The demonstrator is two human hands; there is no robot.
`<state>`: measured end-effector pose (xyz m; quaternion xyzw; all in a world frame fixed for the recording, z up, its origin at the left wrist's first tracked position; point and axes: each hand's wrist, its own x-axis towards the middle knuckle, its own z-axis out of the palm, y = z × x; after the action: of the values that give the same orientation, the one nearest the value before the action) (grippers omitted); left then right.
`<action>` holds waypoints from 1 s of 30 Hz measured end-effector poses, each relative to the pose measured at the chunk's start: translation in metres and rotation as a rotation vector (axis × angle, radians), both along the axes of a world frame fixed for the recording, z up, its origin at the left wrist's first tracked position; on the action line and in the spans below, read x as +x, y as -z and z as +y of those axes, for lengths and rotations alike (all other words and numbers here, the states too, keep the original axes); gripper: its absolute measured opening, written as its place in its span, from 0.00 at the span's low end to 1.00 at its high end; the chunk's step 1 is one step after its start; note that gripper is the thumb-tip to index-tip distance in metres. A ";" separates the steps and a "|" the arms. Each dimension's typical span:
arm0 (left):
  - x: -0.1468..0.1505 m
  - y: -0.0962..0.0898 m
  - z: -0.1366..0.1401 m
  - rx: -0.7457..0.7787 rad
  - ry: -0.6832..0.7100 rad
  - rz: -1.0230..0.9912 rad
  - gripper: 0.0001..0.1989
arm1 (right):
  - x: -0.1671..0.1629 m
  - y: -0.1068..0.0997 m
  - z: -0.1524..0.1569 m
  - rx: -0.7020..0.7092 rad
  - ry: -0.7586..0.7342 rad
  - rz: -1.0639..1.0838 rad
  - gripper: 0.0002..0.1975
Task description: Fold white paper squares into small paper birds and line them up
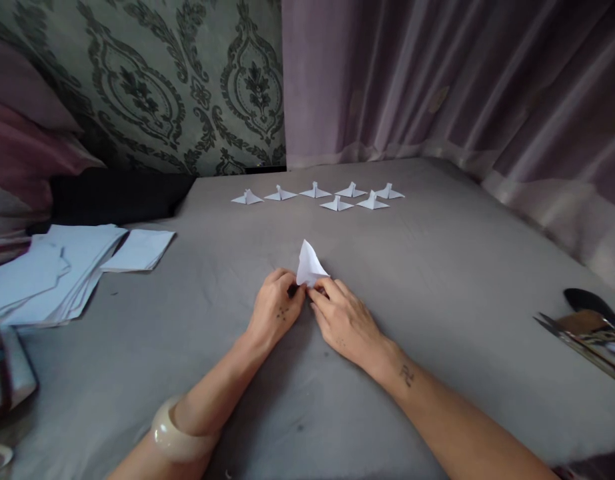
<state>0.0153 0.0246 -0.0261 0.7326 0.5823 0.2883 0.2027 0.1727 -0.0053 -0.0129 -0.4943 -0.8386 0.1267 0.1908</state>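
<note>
A folded piece of white paper (309, 264) stands up between my hands over the middle of the grey cloth surface, its pointed tip upward. My left hand (277, 300) pinches its lower left edge, with the fingers curled in. On the lower right, my right hand (345, 313) grips the same paper between thumb and bent fingers. Both sets of fingers hide the paper's bottom part. Beyond it, several small folded paper figures with spread points, such as one paper figure (337, 204), sit in two loose rows.
Loose white sheets (77, 267) lie at the left, beside a smaller stack of cut paper (140, 250). Black cloth (122, 193) lies behind them. Scissors (577, 337) rest among other items at the right edge. A patterned wall and purple curtains (367, 80) border the far side.
</note>
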 end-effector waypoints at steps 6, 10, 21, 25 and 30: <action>-0.003 -0.002 -0.001 0.021 0.035 -0.060 0.06 | -0.002 0.001 0.001 0.020 0.000 -0.055 0.15; -0.006 -0.002 -0.001 0.001 0.051 -0.108 0.07 | -0.002 0.000 0.002 0.012 -0.006 -0.059 0.14; -0.012 0.009 0.001 0.088 0.200 0.015 0.12 | 0.011 0.008 0.013 -0.143 0.019 0.326 0.13; -0.012 0.011 0.001 0.121 0.249 0.055 0.12 | 0.009 0.012 0.016 -0.210 0.146 0.446 0.10; -0.011 0.012 0.000 0.120 0.239 0.050 0.11 | 0.003 0.013 0.017 -0.210 0.209 0.444 0.10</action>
<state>0.0044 0.0245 -0.0378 0.8146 0.4775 0.2780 0.1767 0.1760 0.0121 -0.0259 -0.5553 -0.7030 0.2978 0.3298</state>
